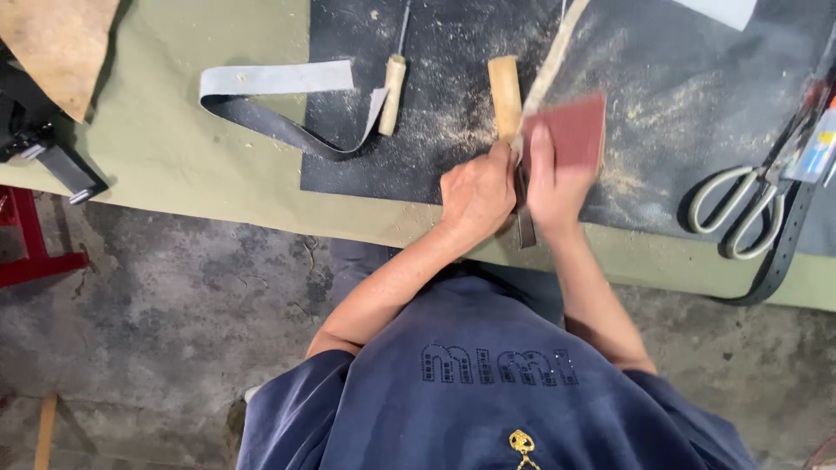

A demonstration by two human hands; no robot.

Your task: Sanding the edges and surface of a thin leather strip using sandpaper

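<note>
Right now I have my left hand (477, 193) with fingers clamped on a dark strap (525, 222) at the surface (174, 148) edge, and my right hand (550, 178) pressing red sandpaper (575, 130) against it, fingers closed on the sheet.

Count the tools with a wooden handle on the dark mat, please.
2. One slim pale wooden-handled tool lies left, beside the grey leather strap. One thicker tan wooden handle lies just above the left hand; its lower end is hidden.

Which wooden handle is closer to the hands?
The thicker wooden handle, lying just above the left hand; the thinner handle with the metal shaft lies farther left.
</note>
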